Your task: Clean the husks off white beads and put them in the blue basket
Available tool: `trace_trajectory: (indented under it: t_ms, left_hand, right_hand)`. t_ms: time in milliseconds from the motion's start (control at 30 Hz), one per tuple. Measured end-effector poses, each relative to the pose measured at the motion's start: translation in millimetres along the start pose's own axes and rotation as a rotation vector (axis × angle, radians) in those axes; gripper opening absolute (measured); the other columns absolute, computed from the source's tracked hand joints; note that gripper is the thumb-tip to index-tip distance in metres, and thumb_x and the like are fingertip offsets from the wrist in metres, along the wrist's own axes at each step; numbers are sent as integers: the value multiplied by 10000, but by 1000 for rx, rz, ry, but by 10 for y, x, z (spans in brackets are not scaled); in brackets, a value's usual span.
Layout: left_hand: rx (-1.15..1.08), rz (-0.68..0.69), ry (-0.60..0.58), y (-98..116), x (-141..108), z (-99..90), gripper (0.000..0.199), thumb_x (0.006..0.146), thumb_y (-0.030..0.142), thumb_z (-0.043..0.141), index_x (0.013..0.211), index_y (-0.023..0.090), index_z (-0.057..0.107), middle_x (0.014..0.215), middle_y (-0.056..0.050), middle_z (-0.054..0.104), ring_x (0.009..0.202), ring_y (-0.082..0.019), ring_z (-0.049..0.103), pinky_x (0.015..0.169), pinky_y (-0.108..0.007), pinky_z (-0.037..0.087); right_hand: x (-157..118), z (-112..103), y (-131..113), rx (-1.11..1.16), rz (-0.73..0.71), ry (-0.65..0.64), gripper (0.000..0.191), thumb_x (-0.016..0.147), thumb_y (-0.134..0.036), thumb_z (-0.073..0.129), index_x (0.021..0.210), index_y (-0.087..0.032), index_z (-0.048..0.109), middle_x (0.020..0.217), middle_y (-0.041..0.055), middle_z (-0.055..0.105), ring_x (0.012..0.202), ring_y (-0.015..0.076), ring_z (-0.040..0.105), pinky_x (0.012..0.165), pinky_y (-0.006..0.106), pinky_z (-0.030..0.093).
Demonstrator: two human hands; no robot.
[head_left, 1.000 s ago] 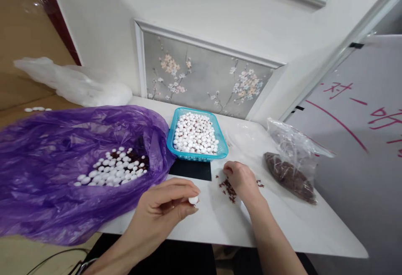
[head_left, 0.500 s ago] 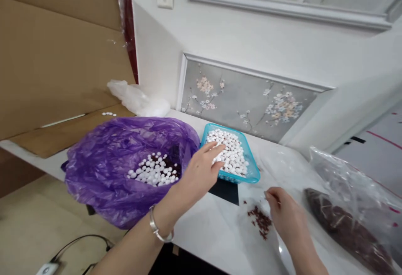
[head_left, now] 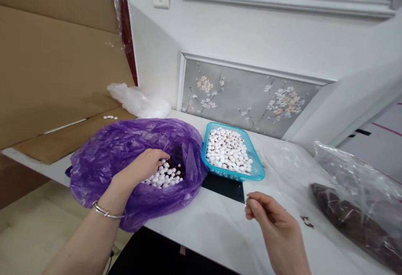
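Note:
My left hand (head_left: 146, 166) reaches into the purple plastic bag (head_left: 103, 151), its fingers loosely bent and apart over small white balls (head_left: 165, 176). Its fingertips are partly hidden, and no ball shows in its grasp. Dark brown bits lie among those balls. Over the table at right, my right hand (head_left: 274, 229) is closed in a pinch; what sits at its fingertips is too small to make out. Between and beyond both hands stands a blue plastic basket (head_left: 257, 166), full of white balls (head_left: 228, 151) with small reddish-brown bits among them.
A clear bag of dark brown material (head_left: 354, 220) lies at right, near a few loose brown bits (head_left: 307, 221). A black flat piece (head_left: 224, 187) lies before the basket. Cardboard (head_left: 59, 65) stands at left, with several white balls (head_left: 110, 117) and a white plastic bag (head_left: 138, 101) nearby.
My left hand has moved left from the basket into the purple bag. My right hand has shifted left, still pinched, and now covers much of the brown pile's place.

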State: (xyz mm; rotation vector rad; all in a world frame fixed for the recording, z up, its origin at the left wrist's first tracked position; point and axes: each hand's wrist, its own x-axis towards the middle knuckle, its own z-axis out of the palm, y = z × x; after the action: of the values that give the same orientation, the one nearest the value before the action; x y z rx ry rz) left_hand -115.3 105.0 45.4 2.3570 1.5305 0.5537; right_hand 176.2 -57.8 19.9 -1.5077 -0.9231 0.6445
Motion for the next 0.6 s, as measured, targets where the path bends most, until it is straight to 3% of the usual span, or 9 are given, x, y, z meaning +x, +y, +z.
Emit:
trace_trajectory:
  t_ms: [100,267,400,433,500,600]
  left_hand:
    - [-8,2,2,-1,24,48,348,731,120,501,970,149,751,1020,-133,751,971,-297,676,923,-372,447]
    - [-91,-27,89,55,-42,-29,292,782,179,518,969,174,743,1020,-105,748,975,-293,663,924,-378,436]
    - [-269,-97,169,334,-296,10,283,858,356,541,1004,179,708,924,-81,746,826,-245,673,766,-328,503]
    - [-357,-112,162,446,-375,59,292,863,401,547,997,194,703,883,-59,742,769,-214,669,694,-287,513]
    - [-976,-219,77,692,-520,188,236,786,384,686,940,208,716,883,-30,728,818,-171,656,745,-230,511]
    - [-1557,-356,-164,1008,-648,392,213,701,302,800,869,185,742,830,-11,703,751,-96,628,739,-157,505]
  right_hand:
    - [-95,118,37,87,50,-70,238,744,-408,693,841,-191,673,630,-1,640,608,153,575,640,266,494]
    - [-178,220,105,188,70,-161,217,765,-395,692,864,-207,649,617,-18,637,577,131,573,617,240,484]
    - [-243,312,89,224,92,-213,201,776,-391,687,804,-193,661,617,2,660,568,134,600,603,241,498]
    - [-258,337,81,239,98,-222,199,773,-384,694,793,-188,669,617,7,666,563,135,605,599,243,503]
    - [-280,379,69,283,112,-235,184,771,-364,705,794,-183,680,618,10,676,549,133,612,595,246,511]
    - [-292,402,75,353,108,-265,144,799,-332,694,813,-189,687,632,4,682,562,125,622,601,239,517]
